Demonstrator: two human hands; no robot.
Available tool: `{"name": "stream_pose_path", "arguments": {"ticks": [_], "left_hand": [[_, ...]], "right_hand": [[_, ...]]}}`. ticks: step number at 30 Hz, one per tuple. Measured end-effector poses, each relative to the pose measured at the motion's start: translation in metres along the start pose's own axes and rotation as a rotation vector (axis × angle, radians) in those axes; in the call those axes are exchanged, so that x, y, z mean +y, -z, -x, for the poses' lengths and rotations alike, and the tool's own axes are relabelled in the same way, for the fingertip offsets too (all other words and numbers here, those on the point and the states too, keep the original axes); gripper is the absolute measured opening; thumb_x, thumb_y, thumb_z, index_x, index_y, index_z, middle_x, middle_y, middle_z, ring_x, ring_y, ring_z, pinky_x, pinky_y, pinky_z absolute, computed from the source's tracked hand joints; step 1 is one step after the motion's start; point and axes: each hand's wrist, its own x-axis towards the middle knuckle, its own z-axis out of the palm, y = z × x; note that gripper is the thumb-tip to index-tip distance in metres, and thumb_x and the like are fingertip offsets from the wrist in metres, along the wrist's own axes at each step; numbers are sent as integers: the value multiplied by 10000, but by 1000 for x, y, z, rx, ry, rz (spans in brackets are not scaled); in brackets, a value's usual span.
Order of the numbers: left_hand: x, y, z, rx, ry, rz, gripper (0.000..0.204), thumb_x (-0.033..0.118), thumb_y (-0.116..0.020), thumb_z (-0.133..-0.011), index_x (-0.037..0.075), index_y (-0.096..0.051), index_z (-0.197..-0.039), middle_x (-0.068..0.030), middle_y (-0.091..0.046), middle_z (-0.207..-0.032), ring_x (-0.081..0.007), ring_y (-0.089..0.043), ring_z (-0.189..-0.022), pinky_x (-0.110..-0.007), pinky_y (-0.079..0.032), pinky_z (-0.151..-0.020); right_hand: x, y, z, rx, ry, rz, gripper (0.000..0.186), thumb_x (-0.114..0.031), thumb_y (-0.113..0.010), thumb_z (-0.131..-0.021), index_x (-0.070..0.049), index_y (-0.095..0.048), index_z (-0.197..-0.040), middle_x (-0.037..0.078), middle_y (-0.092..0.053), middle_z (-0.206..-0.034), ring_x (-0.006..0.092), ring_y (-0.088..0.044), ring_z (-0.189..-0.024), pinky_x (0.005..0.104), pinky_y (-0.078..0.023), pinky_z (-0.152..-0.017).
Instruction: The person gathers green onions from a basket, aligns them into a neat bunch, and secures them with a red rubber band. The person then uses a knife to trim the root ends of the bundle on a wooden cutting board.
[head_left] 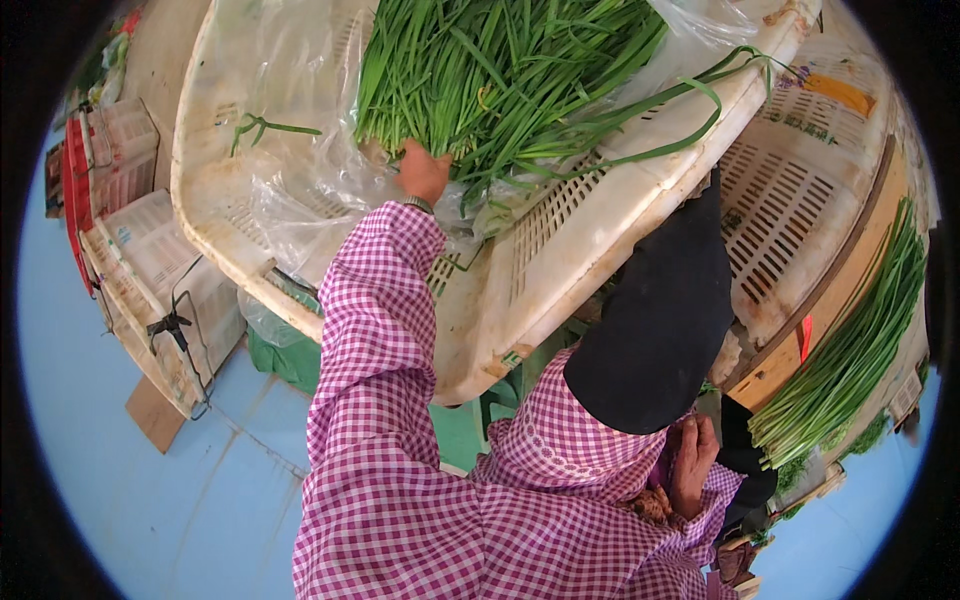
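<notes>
My left hand (423,170), in a checked sleeve, grips the lower ends of a large pile of long flat green leafy stalks (510,70). The pile lies on clear plastic (295,200) in a big off-white slotted crate (540,320), with loose strands trailing over its right side. My right hand (692,462) is low at the right by my body, fingers curled together beside checked and purple cloth; what they hold, if anything, is hidden. A black cloth (650,320) lies just above it, against the crate's edge.
Stacked crates (150,300) and a cardboard piece (155,410) stand on the blue floor (120,500) at left, near a green bag (275,355). At right are another slotted crate (770,210), a wooden board (765,375) and a long bundle of greens (850,340).
</notes>
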Motion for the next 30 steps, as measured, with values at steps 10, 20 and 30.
{"name": "stream_pose_path", "arguments": {"ticks": [10,20,30], "left_hand": [[3,64,11,464,-587,-455,350,129,-706,-692,30,-468,-927,-149,-474,-957,-344,-456,-941,-444,-398,-753],[-20,58,-66,286,-384,-334,579,201,-774,-637,-6,-429,-1054,-209,-503,-1070,-377,-503,-1000,-457,-422,-828],[-50,54,-119,178,-275,-249,761,319,-805,-606,-26,-419,-1164,-180,-540,-1100,-339,-532,-1040,-463,-424,-884]], "right_hand": [[-17,-6,-3,-52,-50,44,217,-154,-467,-962,-14,-489,-798,-5,-402,-628,69,-318,-555,250,-284,-493],[1,-8,-8,-13,66,31,223,-161,-477,-953,-8,-506,-793,-6,-441,-608,70,-368,-542,253,-310,-485],[-11,-14,-7,8,151,109,312,-256,-465,-950,42,-548,-997,78,-576,-813,143,-505,-731,290,-408,-668]]}}
